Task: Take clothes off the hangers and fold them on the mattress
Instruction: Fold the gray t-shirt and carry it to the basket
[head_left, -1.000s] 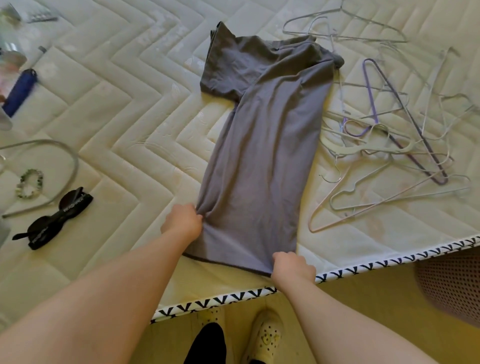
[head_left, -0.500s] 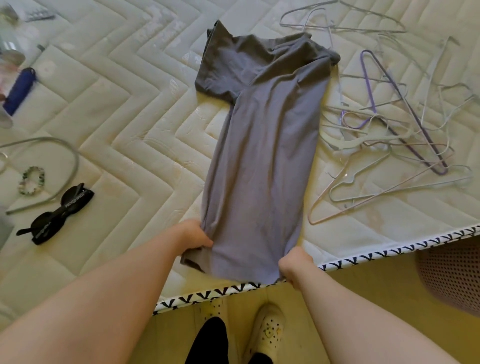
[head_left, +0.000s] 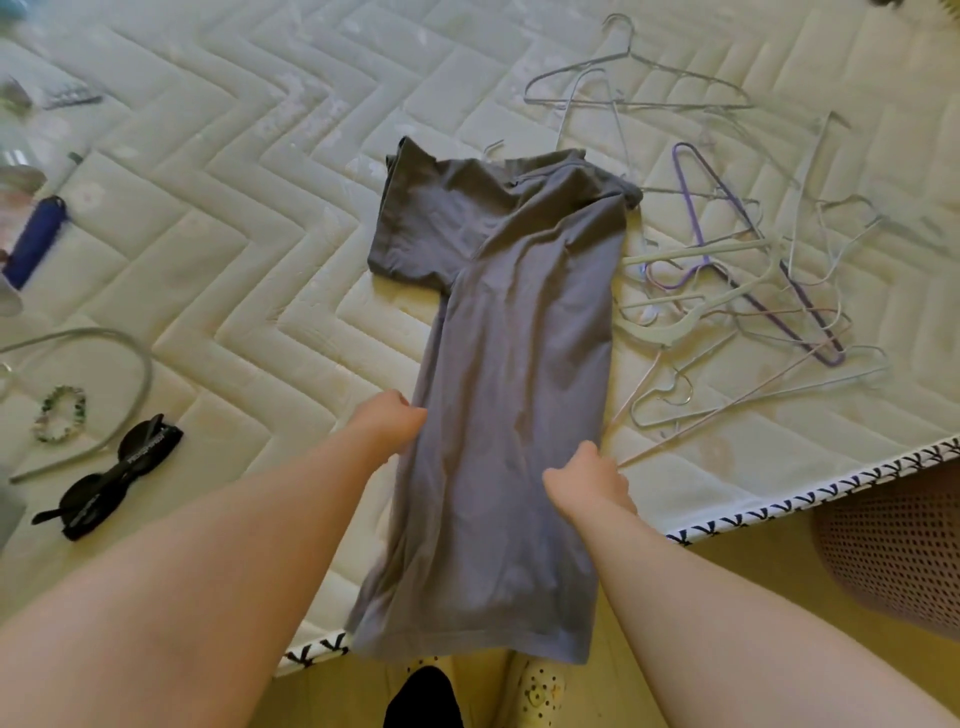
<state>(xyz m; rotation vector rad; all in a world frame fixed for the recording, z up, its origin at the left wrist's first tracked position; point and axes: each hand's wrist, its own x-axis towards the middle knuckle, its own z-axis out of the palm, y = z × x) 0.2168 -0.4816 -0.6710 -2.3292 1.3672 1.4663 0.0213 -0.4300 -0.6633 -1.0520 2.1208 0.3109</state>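
In the head view, 1 grey T-shirt lies on the quilted mattress, already narrowed into a long strip. Its long axis runs from 12 o'clock, where the collar and 1 sleeve sit, to 6 o'clock, where the hem reaches past the mattress edge towards the person's feet. The left hand holds the strip's 9 o'clock edge and the right hand its 3 o'clock edge, both about midway along its length. Each has its fingers curled in and appears to pinch the fabric, though the fingertips themselves are hidden. The left hand sits slightly nearer the collar, and both forearms reach in from 6 o'clock, roughly parallel to the shirt. So the coming fold probably turns on carrying one end along that axis onto the other. A tangle of bare wire hangers lies just beside the shirt at 3 o'clock, while black sunglasses lie well apart at 9 o'clock.
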